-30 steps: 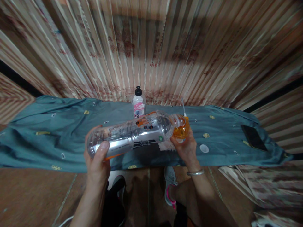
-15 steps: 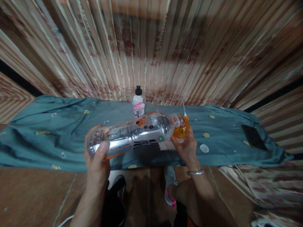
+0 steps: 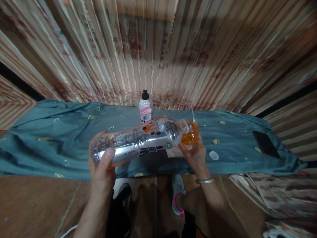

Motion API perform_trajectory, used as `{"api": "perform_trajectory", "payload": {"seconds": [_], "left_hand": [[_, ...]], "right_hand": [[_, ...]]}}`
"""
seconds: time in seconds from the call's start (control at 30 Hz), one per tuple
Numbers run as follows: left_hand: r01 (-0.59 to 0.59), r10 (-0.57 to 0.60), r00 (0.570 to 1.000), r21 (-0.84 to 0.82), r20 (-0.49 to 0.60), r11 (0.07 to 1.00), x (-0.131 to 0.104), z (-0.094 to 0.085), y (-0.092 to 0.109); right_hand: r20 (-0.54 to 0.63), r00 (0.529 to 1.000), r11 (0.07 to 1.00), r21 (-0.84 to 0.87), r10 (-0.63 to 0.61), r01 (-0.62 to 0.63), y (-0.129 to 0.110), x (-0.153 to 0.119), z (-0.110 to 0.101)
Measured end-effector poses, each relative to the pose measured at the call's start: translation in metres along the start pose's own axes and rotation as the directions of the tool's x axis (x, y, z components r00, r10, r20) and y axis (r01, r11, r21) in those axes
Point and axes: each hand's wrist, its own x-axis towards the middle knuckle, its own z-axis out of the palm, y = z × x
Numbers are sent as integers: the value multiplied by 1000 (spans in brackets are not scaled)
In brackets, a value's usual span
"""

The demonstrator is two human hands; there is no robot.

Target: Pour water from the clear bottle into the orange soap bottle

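Observation:
My left hand [image 3: 102, 162] is wrapped round the base of a large clear plastic bottle [image 3: 138, 142], thumb on its near side. The bottle lies almost level in the air, its neck pointing right. My right hand [image 3: 194, 153] grips a small container with orange contents [image 3: 190, 137] from below. The bottle's neck overlaps the container's top; whether they touch I cannot tell. Behind the container a thin white tube [image 3: 192, 112] sticks up; where its lower end sits is partly hidden. Pale torn-looking material [image 3: 175, 152] shows beneath the bottle's shoulder.
A squeeze bottle [image 3: 145, 110] with a black cap stands at the back of the cloth-covered table [image 3: 74, 142]. A white round disc [image 3: 214, 155] lies right of my right hand. Farther right is a dark phone [image 3: 266, 144]. A striped curtain [image 3: 158, 59] hangs behind the table.

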Motion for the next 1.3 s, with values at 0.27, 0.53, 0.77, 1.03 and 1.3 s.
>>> {"api": "perform_trajectory", "payload": {"seconds": [0.27, 0.53, 0.77, 1.03, 1.3], "left_hand": [[19, -19, 1000, 8, -6, 1000, 0, -2, -1], [8, -8, 1000, -3, -5, 1000, -2, -2, -1], [-12, 12, 1000, -4, 20, 1000, -1, -3, -2], [-43, 41, 998, 38, 44, 998, 1, -8, -5], [-100, 96, 995, 100, 40, 990, 0, -9, -9]], "right_hand": [[0, 1000, 1000, -2, -15, 15, 1, 0, -1], [-3, 1000, 1000, -13, 10, -10, 2, -2, 0], [-19, 1000, 999, -42, 8, -8, 6, -2, 1], [17, 1000, 999, -27, 25, -25, 4, -2, -1], [-6, 1000, 999, -50, -7, 7, 7, -1, -2]]}}
